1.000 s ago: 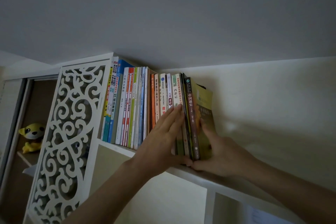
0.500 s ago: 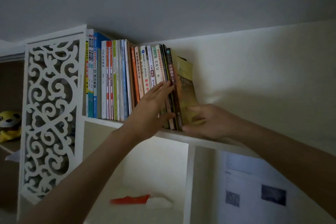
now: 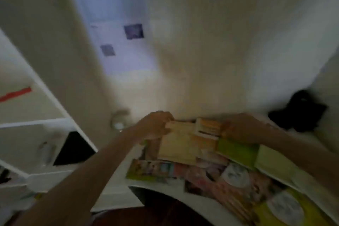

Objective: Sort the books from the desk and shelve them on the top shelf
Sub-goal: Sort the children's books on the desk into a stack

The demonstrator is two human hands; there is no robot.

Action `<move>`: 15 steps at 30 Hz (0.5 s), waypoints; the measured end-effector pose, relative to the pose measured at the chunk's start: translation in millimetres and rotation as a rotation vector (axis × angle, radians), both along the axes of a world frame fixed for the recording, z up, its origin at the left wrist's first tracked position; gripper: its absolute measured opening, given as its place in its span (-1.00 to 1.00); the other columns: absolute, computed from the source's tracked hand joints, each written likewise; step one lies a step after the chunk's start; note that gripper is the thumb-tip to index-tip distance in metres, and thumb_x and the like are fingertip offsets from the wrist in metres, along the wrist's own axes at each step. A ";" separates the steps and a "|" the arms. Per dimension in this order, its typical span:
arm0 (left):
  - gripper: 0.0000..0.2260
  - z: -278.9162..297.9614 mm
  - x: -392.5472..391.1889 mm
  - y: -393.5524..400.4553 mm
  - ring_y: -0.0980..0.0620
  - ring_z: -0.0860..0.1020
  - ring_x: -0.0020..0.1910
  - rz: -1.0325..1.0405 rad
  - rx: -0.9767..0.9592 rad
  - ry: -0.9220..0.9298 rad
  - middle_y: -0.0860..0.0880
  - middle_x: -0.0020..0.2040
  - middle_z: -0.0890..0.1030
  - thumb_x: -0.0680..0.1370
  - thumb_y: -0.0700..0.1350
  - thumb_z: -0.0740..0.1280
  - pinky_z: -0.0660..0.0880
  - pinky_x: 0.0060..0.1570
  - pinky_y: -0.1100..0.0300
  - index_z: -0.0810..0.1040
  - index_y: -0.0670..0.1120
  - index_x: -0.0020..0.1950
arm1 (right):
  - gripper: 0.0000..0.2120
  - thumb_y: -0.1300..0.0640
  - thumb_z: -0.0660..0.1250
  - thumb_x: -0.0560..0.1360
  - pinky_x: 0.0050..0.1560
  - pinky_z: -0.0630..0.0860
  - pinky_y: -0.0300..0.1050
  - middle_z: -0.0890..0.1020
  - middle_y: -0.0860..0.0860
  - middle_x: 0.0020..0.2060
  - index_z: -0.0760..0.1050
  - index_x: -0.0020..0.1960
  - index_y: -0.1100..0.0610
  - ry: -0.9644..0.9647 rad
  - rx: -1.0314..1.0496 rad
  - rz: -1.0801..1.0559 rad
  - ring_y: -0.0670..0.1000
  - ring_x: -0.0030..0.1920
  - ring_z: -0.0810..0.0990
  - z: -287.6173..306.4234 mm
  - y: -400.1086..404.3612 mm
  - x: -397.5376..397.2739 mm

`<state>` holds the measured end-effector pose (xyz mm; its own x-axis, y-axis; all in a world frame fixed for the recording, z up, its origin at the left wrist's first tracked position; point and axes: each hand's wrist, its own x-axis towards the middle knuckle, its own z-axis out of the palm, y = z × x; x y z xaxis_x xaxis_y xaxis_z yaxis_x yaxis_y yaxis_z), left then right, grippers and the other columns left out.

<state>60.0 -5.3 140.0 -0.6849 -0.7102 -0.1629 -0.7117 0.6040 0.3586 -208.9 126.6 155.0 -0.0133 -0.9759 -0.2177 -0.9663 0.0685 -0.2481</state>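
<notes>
The view is blurred and looks down at the white desk [image 3: 117,194], where several books lie spread flat. My left hand [image 3: 156,124] grips the far left corner of a beige book [image 3: 178,145] lying on top of the pile. My right hand [image 3: 240,128] lies on the books at the far edge, between a small orange-and-white book [image 3: 208,126] and a green book [image 3: 236,150]; the blur hides its fingers. Colourful picture books [image 3: 229,176] cover the near part of the desk. The top shelf is out of view.
A white shelf unit [image 3: 36,121] stands to the left, with a red item [image 3: 15,94] in one compartment. A round glass object [image 3: 119,121] sits by the wall left of the books. A black object [image 3: 297,112] lies at the desk's far right.
Both hands have left the row of books on the top shelf and come down to the desk. The view has swung from the shelf down to the spread books.
</notes>
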 end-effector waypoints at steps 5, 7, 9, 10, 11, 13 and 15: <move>-0.34 -149.8 -100.8 42.1 -0.13 0.24 0.46 -0.002 0.357 -0.233 -0.13 0.51 0.16 0.53 0.06 0.35 0.29 0.37 0.02 0.13 -0.11 0.52 | -0.68 0.04 0.19 0.60 0.11 0.52 -0.11 0.45 -0.01 0.29 0.31 0.34 -0.11 -0.144 0.274 -0.340 0.02 0.16 0.51 -158.5 112.8 -76.4; -0.24 -183.6 -126.2 56.0 -0.19 0.15 0.49 -0.023 0.379 -0.255 -0.16 0.54 0.05 0.51 0.14 0.36 0.24 0.40 -0.08 0.05 -0.08 0.55 | -0.71 -0.05 0.22 0.57 -0.04 0.53 -0.22 0.45 -0.10 0.21 0.29 0.25 -0.24 -0.203 0.315 -0.444 -0.11 0.01 0.52 -190.3 149.1 -88.3; -0.23 -198.0 -153.5 63.6 -0.22 0.07 0.51 -0.052 0.361 -0.260 -0.16 0.54 -0.01 0.52 0.17 0.32 0.17 0.43 -0.09 -0.01 -0.06 0.56 | -0.48 -0.12 0.25 0.55 0.12 0.54 -0.13 0.30 -0.06 0.42 0.17 0.46 -0.16 -0.204 0.332 -0.561 -0.03 0.21 0.50 -201.0 171.8 -94.2; -0.25 -200.4 -167.0 63.2 -0.21 0.07 0.51 -0.055 0.356 -0.244 -0.14 0.53 0.02 0.53 0.17 0.30 0.15 0.43 -0.08 -0.01 -0.05 0.56 | -0.40 -0.12 0.26 0.55 0.21 0.50 -0.08 0.22 -0.02 0.48 0.11 0.52 -0.10 -0.200 0.333 -0.631 0.02 0.32 0.44 -200.6 179.0 -96.3; -0.27 -202.9 -181.2 61.4 -0.20 0.11 0.49 -0.059 0.329 -0.181 -0.12 0.51 0.09 0.52 0.18 0.30 0.16 0.43 -0.08 0.02 -0.04 0.55 | -0.37 -0.11 0.25 0.56 0.28 0.45 -0.07 0.19 0.00 0.51 0.08 0.53 -0.06 -0.199 0.301 -0.686 0.03 0.39 0.38 -204.9 183.3 -100.5; -0.22 -216.1 -205.6 48.2 -0.17 0.32 0.37 0.032 0.356 -0.069 -0.12 0.42 0.32 0.37 0.28 0.32 0.31 0.34 -0.12 0.18 -0.01 0.49 | -0.42 -0.09 0.24 0.57 0.31 0.42 -0.12 0.22 -0.01 0.49 0.13 0.52 -0.02 -0.225 0.208 -0.754 0.01 0.40 0.36 -210.4 187.0 -111.3; -0.19 -241.9 -229.8 28.4 -0.13 0.45 0.24 0.128 0.401 0.021 -0.10 0.31 0.44 0.24 0.36 0.33 0.43 0.23 -0.05 0.29 0.01 0.39 | -0.52 -0.04 0.24 0.58 0.31 0.39 -0.15 0.29 -0.05 0.44 0.23 0.47 -0.03 -0.252 0.121 -0.806 -0.02 0.38 0.36 -214.9 189.2 -123.0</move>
<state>-169.9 23.1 -101.9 -0.6012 -0.6728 -0.4311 -0.7621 0.3206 0.5625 -331.9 315.8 -59.9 -0.6308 -0.6591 -0.4095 -0.5280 0.7513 -0.3960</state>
